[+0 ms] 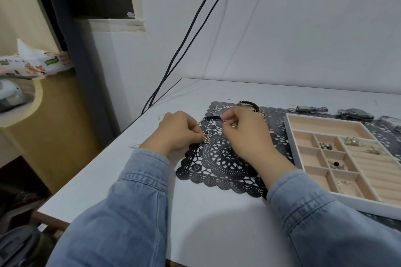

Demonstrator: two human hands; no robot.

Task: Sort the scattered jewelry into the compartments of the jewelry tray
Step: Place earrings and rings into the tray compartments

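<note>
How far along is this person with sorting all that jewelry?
Partway. Done: several compartments of the jewelry tray already hold small pieces, like the dark-stone piece. In hand: the left hand pinches a silver charm and the right hand a dark cord, over the black lace mat. Left: a beaded bracelet, a metal-band watch and a second watch lie outside the tray.

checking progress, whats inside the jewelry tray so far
The jewelry tray holds small dark-and-silver pieces, a black-stone piece, a thin silver piece and silver pieces on the ring rolls. Its right end is cut off, unseen.
</note>
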